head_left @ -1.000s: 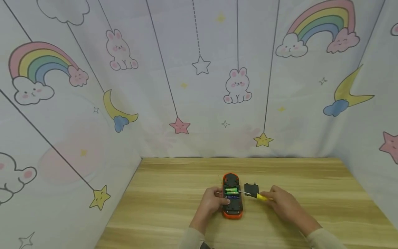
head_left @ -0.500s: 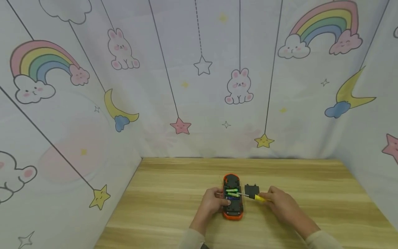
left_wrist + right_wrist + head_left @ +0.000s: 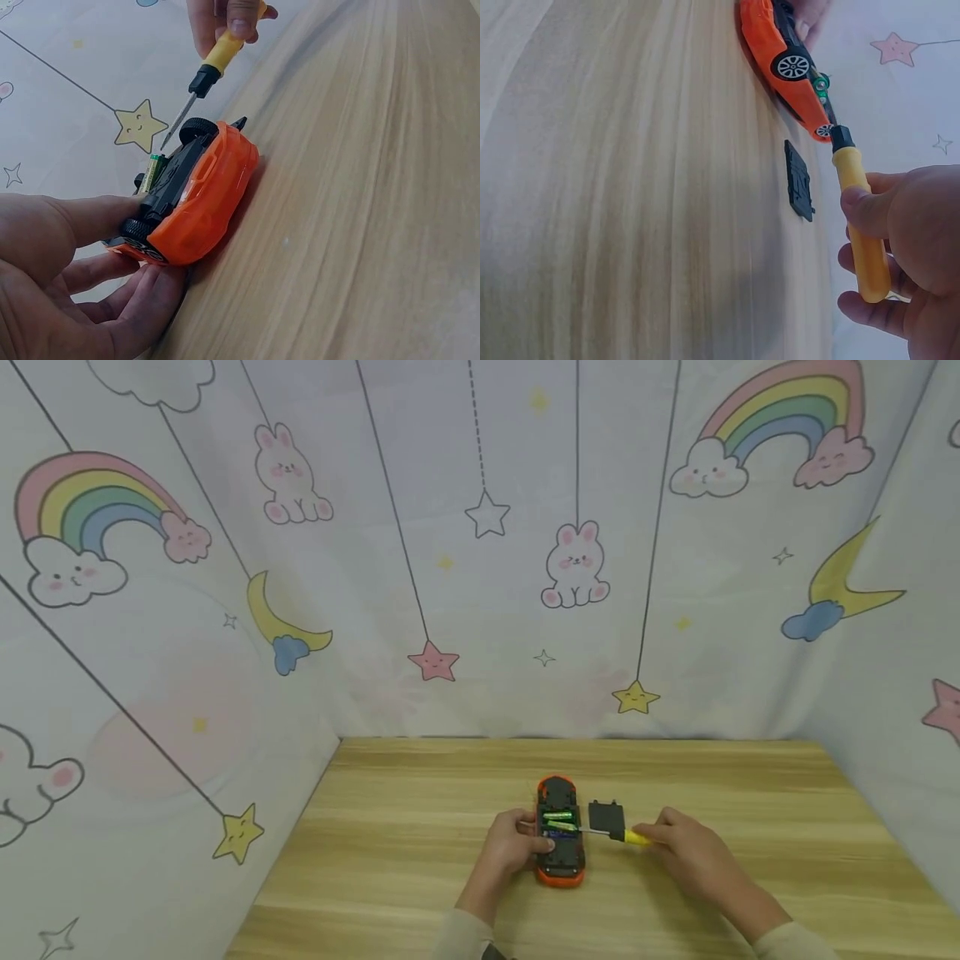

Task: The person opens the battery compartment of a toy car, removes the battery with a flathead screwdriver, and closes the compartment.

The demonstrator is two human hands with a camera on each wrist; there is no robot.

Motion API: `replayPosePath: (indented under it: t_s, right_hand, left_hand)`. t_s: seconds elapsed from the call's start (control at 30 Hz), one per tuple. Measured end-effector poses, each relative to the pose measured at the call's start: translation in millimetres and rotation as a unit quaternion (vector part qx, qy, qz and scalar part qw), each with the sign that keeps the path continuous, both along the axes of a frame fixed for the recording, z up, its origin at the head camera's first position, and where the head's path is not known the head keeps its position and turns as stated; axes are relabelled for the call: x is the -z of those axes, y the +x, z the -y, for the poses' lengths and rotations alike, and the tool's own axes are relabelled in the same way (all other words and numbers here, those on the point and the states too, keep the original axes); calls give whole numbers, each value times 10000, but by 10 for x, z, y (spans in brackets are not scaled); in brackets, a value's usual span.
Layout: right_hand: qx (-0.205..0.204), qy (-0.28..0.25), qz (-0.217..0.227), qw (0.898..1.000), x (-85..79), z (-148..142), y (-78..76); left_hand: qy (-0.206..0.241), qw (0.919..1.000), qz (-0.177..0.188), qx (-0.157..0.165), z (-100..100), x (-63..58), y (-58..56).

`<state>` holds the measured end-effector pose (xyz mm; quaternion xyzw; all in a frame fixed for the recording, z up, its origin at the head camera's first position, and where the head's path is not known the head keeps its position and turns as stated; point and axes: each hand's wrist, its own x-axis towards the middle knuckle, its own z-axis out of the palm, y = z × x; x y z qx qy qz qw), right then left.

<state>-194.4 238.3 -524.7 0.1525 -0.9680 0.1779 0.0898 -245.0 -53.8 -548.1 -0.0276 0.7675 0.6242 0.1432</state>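
Observation:
An orange toy car [image 3: 561, 877] lies upside down on the table, its black underside facing up. My left hand [image 3: 512, 845] grips it from the left, thumb over the underside. In the open battery bay sit green batteries [image 3: 558, 816] and a blue one nearer the thumb; one green battery is tilted up at its right end, as the left wrist view also shows. A screwdriver [image 3: 862, 232] with a yellow handle is held in my right hand [image 3: 693, 852]. Its metal tip is at the tilted battery's raised end; whether they touch I cannot tell.
The black battery cover [image 3: 606, 818] lies on the wooden table [image 3: 420, 793] just right of the car, beside the screwdriver shaft. Printed cloth walls [image 3: 495, 610] rise at the back and both sides of the table.
One green battery has gone from lying flat to slanting, its right end raised beside the screwdriver tip. The right hand has shifted slightly; the left hand keeps its hold on the car.

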Motion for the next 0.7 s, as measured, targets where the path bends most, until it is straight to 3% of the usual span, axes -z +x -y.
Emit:
replayPosePath:
  t_s: [0.7]
  right_hand:
    - [162,76,108,9998,44,78,43]
  left_hand:
    - [51,10000,-71,11,-4,15,16]
